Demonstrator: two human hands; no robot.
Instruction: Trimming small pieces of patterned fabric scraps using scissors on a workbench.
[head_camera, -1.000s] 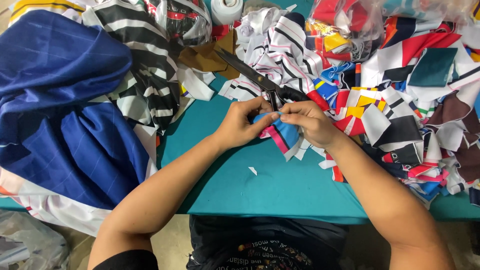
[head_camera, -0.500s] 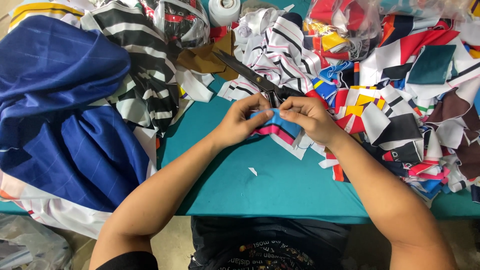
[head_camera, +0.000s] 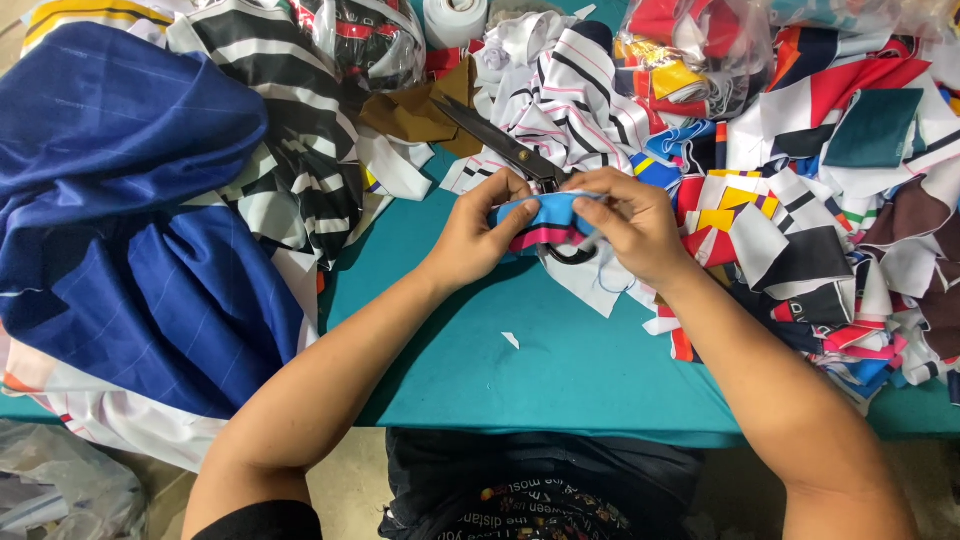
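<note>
**Both hands pinching a folded fabric strip over the desk**

Your left hand (head_camera: 478, 232) comes in from the lower left, forearm laid diagonally across the desk (head_camera: 560, 370), fingers curled and thumb pressed onto the left end of a small fabric piece (head_camera: 545, 222). Your right hand (head_camera: 632, 225) mirrors it from the lower right, wrist bent inward, fingertips clamped on the right end. Both hands are closed on the piece and hold it taut between them, just above the desk surface.

The fabric piece is a narrow, soft strip, light blue on top with a pink band and a dark edge beneath; it bows slightly between your grips.

Directly behind your hands lie black scissors (head_camera: 505, 150), blades closed and pointing away to the upper left, one handle loop showing just under the strip.

The desk is smooth and teal. To the right of your right hand spreads a heap of cut scraps (head_camera: 820, 230), flat angular patches in red, white, yellow, brown and black. Left of your left forearm lies a large crumpled navy cloth (head_camera: 140, 230) with faint lines, and beyond it a black-and-white striped fabric (head_camera: 290, 140). One tiny white scrap (head_camera: 511, 340) lies between your forearms.
</note>
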